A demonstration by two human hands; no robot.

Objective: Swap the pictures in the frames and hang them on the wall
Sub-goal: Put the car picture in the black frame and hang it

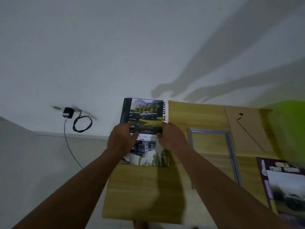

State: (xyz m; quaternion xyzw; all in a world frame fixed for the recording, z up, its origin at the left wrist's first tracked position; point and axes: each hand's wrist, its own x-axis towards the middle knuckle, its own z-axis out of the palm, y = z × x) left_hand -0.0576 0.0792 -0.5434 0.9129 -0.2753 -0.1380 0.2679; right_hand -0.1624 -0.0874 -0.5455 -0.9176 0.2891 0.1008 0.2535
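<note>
Our forearms stretch forward over a yellow wood-grain counter (140,192) set against a white wall (99,55). We hold the truck picture (145,113) at the counter's far left corner. The left hand (121,138) and right hand (171,136) each pinch its lower edge, thumbs on its face, above a second printed sheet (148,156). To the right lie a silver frame (208,130), a backing board (244,129) and a purple picture (283,187). A charger (67,112) and its cable (82,124) hang on the wall to the left.
</note>
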